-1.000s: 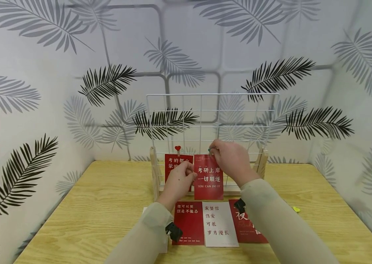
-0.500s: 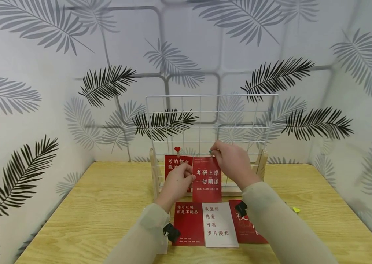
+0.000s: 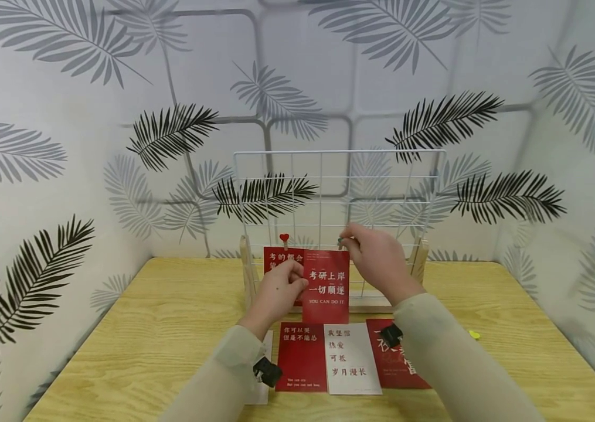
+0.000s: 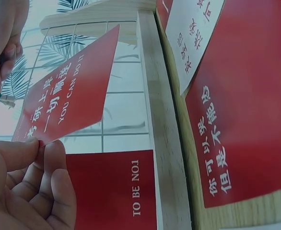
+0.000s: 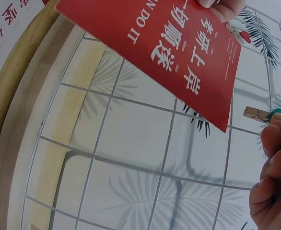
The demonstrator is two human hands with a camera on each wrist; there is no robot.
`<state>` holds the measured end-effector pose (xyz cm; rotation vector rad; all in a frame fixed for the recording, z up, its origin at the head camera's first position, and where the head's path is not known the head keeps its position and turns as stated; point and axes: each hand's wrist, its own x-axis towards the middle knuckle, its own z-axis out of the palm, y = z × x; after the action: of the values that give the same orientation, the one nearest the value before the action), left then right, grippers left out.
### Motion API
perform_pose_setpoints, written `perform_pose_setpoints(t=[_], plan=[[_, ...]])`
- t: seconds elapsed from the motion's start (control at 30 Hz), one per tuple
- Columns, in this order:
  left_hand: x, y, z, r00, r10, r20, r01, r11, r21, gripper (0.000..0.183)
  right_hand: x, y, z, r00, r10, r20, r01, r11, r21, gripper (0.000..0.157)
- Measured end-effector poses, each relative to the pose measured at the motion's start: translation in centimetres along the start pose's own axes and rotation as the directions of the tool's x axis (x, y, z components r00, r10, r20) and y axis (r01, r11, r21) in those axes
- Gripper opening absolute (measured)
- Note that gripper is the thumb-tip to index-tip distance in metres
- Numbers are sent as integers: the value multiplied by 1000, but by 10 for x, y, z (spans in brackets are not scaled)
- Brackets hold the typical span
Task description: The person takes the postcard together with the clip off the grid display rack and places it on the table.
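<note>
My left hand (image 3: 276,293) pinches a red card (image 3: 326,287) with white lettering by its left edge, thumb against fingertips. The card stands upright in front of the white wire grid (image 3: 381,202). At its upper right, my right hand (image 3: 378,255) pinches a small wooden clothespin (image 5: 256,114) with a green-blue top. In the right wrist view a gap shows between the clothespin and the card's corner. Behind my left hand another red card (image 4: 114,191) hangs on the grid, under a clothespin with a red heart (image 3: 284,237).
On the wooden table (image 3: 186,293) in front of the grid lie a red card (image 3: 301,363), a white card (image 3: 352,363) and a darker red card (image 3: 403,372) partly under my right forearm. Another white card (image 3: 257,392) lies by my left sleeve. A yellow piece (image 3: 473,334) sits at right.
The red card in my left hand has shifted left, overlapping more of the hung card. The clothespin in my right hand now stands apart from the card's upper right corner.
</note>
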<state>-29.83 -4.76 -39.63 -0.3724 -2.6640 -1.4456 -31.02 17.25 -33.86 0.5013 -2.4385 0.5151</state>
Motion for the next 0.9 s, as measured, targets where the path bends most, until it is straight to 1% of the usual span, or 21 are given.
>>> perform_pose_setpoints(t=[0.3, 0.57, 0.63, 0.77, 0.9], plan=[[-4, -3, -8, 1000, 15, 1, -15, 999, 35, 6, -8, 6, -11, 995, 55, 82, -59, 997, 48, 11], [-7, -11, -18, 999, 29, 23, -28, 999, -21, 6, -14, 12, -17, 992, 88, 96, -94, 994, 63, 15], [-8, -12, -20, 999, 21, 26, -20, 999, -34, 6, -15, 14, -17, 989, 98, 107, -107, 991, 77, 17], [-10, -14, -24, 1000, 10, 25, -9, 999, -42, 5, -18, 16, -19, 983, 121, 135, -136, 985, 110, 18], [-13, -14, -28, 1000, 0, 18, 0, 1000, -26, 5, -20, 17, -19, 982, 123, 142, -144, 979, 145, 18]])
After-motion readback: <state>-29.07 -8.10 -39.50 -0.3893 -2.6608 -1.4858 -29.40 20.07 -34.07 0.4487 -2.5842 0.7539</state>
